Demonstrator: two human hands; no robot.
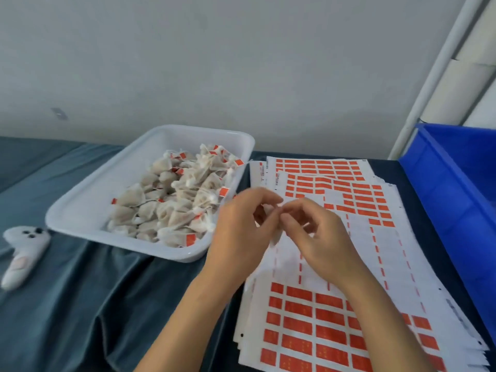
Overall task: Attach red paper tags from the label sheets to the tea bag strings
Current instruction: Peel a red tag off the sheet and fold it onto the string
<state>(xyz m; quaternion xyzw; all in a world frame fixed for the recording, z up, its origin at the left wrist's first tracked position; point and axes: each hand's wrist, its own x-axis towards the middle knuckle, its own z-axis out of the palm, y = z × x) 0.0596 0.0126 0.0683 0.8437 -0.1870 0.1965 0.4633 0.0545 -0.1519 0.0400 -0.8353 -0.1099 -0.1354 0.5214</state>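
My left hand [241, 226] and my right hand [319, 232] meet above the label sheets [308, 318], fingertips pinched together around a small white tea bag [276, 234] that hangs blurred between them. Whether a red tag is between the fingers cannot be seen. The sheets carry rows of red tags [300, 310], with a stripped white area in the middle. A white tray [88, 200] to the left holds a heap of tea bags [174, 200], several with red tags on them.
A blue plastic bin [456, 200] stands at the right edge, close to the sheets. A white handheld controller [22, 251] lies at the far left on the dark blue cloth [94, 304]. A grey wall rises behind the table.
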